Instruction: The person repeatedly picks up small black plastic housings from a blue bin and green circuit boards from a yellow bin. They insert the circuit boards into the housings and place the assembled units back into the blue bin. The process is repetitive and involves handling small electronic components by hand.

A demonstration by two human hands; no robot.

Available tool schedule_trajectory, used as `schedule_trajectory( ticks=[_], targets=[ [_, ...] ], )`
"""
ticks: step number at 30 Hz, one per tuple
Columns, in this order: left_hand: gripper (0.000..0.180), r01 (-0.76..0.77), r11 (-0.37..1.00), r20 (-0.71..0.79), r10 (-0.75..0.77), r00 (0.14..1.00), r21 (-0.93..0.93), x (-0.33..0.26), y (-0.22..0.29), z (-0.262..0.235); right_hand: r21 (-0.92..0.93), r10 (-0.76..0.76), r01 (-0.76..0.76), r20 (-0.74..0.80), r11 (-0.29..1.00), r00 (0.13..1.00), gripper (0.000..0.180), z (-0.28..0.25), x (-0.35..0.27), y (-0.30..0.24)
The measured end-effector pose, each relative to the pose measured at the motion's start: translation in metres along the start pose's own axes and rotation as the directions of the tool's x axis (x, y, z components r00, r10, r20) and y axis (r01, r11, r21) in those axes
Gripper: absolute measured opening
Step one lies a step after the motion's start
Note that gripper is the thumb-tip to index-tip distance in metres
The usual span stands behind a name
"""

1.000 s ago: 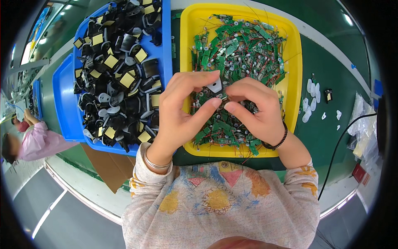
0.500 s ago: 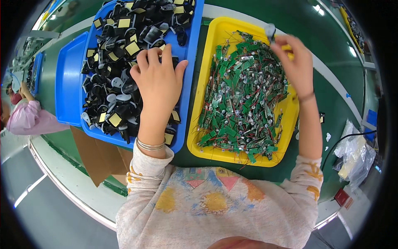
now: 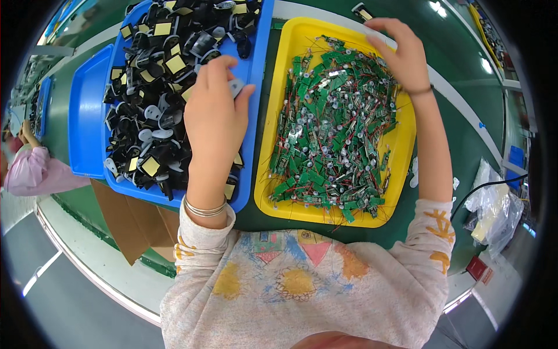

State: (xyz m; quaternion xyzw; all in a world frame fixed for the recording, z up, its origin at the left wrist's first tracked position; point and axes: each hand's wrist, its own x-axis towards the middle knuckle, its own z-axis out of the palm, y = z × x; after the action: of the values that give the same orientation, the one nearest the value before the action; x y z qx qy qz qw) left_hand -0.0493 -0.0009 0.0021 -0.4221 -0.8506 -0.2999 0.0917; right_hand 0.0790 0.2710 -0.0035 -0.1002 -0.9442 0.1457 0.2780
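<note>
My left hand is over the right side of the blue tray, its thumb and fingers closed on a small black part with a grey oval cap. Most of that part is hidden by my fingers. Under and around this hand lie many similar black parts, some with pale yellow square pads. Beyond the far right corner of the yellow tray, my right hand has its fingers apart and bent. Just past its fingertips is another black part with a pale pad.
Green circuit boards with thin red wires fill the yellow tray. An empty-looking blue tray and a cardboard box are at the left, near a person in a pink sleeve. Clear plastic bags and a black cable lie at right.
My right hand has moved farther away and let go of the black part, which is now beyond its fingertips. My left hand has closed on a grey-capped part.
</note>
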Motion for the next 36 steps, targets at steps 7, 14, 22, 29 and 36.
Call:
schedule_trajectory(
  ticks=[7, 14, 22, 29, 36],
  targets=[
    [0.011, -0.043, 0.935, 0.076, 0.075, 0.994, -0.352, -0.004, 0.022, -0.002, 0.174, -0.144, 0.07, 0.46, 0.982, 0.876, 0.021, -0.021, -0.044, -0.079],
    [0.025, 0.09, 0.832, 0.214, 0.035, 0.976, -0.548, -0.011, 0.025, 0.005, 0.093, -0.151, 0.124, 0.397, 0.988, 0.905, 0.019, -0.022, -0.043, -0.102],
    [0.033, 0.453, 0.394, 0.479, -0.038, 0.877, -0.799, -0.02, 0.037, 0.006, 0.9, 0.355, -0.387, 0.301, 0.202, 0.885, 0.009, -0.017, -0.062, -0.14],
    [0.054, 0.505, 0.108, 0.516, 0.153, 0.843, -0.856, -0.018, 0.04, 0.007, 0.88, 0.264, -0.335, 0.253, 0.337, 0.931, 0.015, -0.014, -0.076, -0.15],
    [0.036, 0.583, -0.098, 0.57, 0.138, 0.81, -0.806, -0.026, 0.046, 0.008, 0.832, 0.215, -0.275, 0.191, 0.481, 0.958, 0.024, -0.011, -0.079, -0.139]
  ],
)
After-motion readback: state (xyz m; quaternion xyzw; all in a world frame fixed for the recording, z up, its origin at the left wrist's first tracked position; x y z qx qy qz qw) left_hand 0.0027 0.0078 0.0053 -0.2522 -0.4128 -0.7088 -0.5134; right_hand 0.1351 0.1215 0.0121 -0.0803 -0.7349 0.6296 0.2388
